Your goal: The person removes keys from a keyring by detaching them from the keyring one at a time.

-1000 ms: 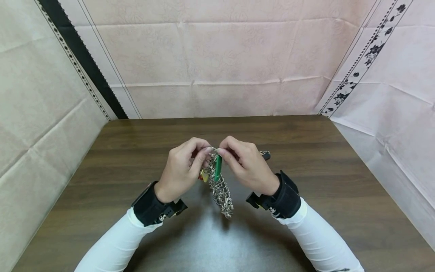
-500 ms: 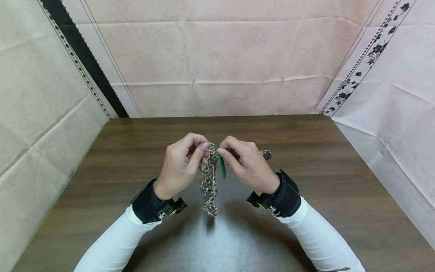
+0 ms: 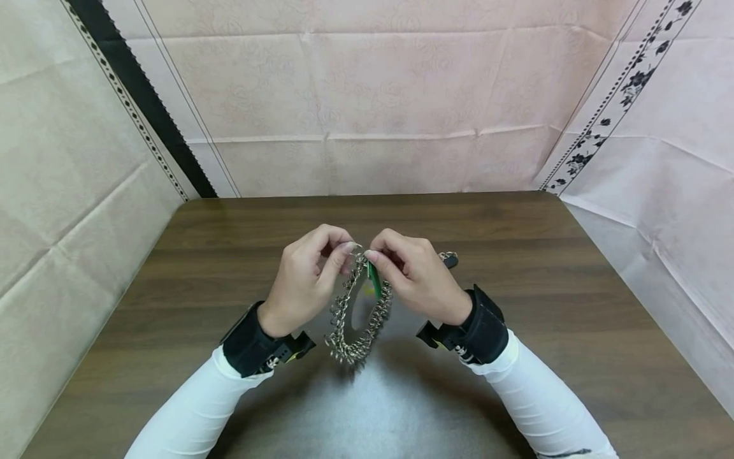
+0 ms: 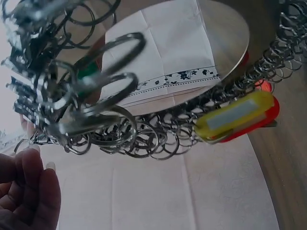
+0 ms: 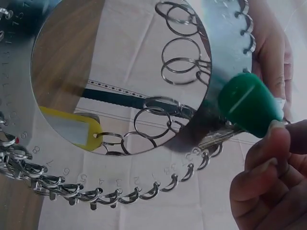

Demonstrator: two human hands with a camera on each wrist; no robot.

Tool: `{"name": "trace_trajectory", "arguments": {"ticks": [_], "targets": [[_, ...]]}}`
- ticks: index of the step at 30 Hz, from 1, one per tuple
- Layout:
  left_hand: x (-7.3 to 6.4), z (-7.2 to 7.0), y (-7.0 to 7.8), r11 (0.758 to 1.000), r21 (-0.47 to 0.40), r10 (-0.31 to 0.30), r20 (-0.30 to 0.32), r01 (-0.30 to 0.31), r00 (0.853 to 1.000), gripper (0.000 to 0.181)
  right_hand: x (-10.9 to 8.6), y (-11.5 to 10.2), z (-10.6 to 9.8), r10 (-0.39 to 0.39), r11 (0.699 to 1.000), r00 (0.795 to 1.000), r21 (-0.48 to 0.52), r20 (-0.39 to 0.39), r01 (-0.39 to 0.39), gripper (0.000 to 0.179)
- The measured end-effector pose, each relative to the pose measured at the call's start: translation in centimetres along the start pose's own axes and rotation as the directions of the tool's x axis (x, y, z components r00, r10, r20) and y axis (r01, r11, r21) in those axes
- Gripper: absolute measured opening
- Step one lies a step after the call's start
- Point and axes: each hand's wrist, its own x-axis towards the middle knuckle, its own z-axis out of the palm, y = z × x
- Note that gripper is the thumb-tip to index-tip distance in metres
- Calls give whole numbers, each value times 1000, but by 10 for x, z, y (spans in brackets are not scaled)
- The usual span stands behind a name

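A flat metal ring plate (image 3: pixel 351 349), edged with many small key rings, hangs between my hands above the table. In the right wrist view numbers are stamped along its face (image 5: pixel 125 173). My left hand (image 3: pixel 306 277) pinches a thin wire key ring (image 3: pixel 358 246) at the plate's top. My right hand (image 3: pixel 414 275) pinches the end of a green key tag (image 5: pixel 249 104), which lies close to the plate's edge. A yellow key tag (image 4: pixel 235 117) and a red key tag (image 4: pixel 274 111) hang from other key rings. How the green tag joins the key ring is hidden by fingertips.
A dark tag (image 3: pixel 450 261) with a metal ring lies on the brown wooden table (image 3: pixel 229 255) beyond my right hand. Pale cloth (image 3: pixel 367 115) hangs behind the table and along both sides.
The ring plate has swung round from nearly edge-on, so its open middle now shows in the head view. My left hand has risen slightly; my right hand has stayed nearly still.
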Motion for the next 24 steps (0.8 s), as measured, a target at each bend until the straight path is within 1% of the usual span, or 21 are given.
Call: {"name": "trace_trajectory", "arguments": {"ticks": [4, 9, 16, 24], "targets": [[-1, -2, 0, 1000, 26, 3, 8, -3, 1000, 4, 0, 1, -1, 1, 1000, 1000, 5, 7, -1, 16], [-1, -4, 1, 997, 79, -4, 14, 3, 1000, 5, 0, 1, -3, 8, 1000, 1000, 8, 15, -8, 15], [2, -7, 0, 982, 184, 34, 4, -34, 999, 11, 0, 1, -7, 17, 1000, 1000, -12, 7, -17, 14], [1, -8, -1, 977, 210, 28, 9, -29, 1000, 11, 1, 5, -11, 30, 999, 1000, -21, -10, -30, 14]]}}
